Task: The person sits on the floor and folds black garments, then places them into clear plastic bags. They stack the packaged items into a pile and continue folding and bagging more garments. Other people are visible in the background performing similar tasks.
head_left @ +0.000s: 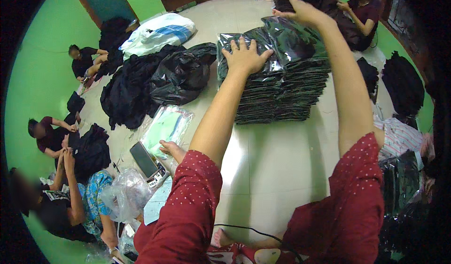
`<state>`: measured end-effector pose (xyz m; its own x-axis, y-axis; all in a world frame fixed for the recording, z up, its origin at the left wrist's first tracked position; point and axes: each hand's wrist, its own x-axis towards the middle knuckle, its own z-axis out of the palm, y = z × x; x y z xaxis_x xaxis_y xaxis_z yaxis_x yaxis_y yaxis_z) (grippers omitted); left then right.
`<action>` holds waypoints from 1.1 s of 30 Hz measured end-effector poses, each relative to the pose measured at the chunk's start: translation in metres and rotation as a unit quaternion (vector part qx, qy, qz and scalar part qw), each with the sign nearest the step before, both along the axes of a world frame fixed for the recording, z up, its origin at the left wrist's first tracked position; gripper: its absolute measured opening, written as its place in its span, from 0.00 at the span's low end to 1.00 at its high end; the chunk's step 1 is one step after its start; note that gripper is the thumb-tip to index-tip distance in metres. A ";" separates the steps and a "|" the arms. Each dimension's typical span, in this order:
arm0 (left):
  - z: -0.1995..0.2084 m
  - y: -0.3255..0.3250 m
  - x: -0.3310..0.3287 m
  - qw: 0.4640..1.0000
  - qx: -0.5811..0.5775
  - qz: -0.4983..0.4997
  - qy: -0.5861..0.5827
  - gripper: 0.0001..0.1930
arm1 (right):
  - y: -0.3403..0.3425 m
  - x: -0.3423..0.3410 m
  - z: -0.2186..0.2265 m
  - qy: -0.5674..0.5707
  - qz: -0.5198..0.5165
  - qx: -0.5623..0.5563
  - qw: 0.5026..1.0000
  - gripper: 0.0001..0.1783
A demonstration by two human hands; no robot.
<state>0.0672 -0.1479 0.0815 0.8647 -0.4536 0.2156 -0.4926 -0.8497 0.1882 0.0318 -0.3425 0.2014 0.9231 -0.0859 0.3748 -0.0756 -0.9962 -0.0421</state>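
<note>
A tall stack of flat packets in clear, shiny plastic with dark contents stands on the tiled floor ahead of me. My left hand lies palm down on its near left top, fingers spread wide. At the stack's far right corner my right hand is stretched out, thumb and fingers apart, with nothing visible in it. Whether its palm touches the top packets I cannot tell. Both arms reach forward in dark red dotted sleeves.
Left of the stack lie a black plastic bag, black cloth and a white-and-blue sack. Nearer are a green packet, a phone and clear bags. Several people sit along the walls. A black cable crosses the floor.
</note>
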 end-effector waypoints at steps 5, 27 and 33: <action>0.001 -0.023 0.006 0.999 0.042 -0.009 0.012 0.42 | -0.026 0.026 -0.076 0.002 -0.082 -0.052 0.995 0.46; -0.006 -0.010 0.021 1.000 0.008 -0.011 0.025 0.44 | -0.042 0.024 -0.088 0.006 -0.003 -0.017 1.000 0.41; 0.011 -0.008 0.011 0.998 0.067 0.006 -0.007 0.39 | -0.075 0.009 -0.084 -0.023 0.074 0.089 0.993 0.42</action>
<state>0.0781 -0.1556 0.0921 0.8675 -0.4693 0.1651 -0.4845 -0.8724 0.0656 0.0406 -0.4174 0.1173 0.9131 -0.0189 0.4074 0.0771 -0.9729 -0.2179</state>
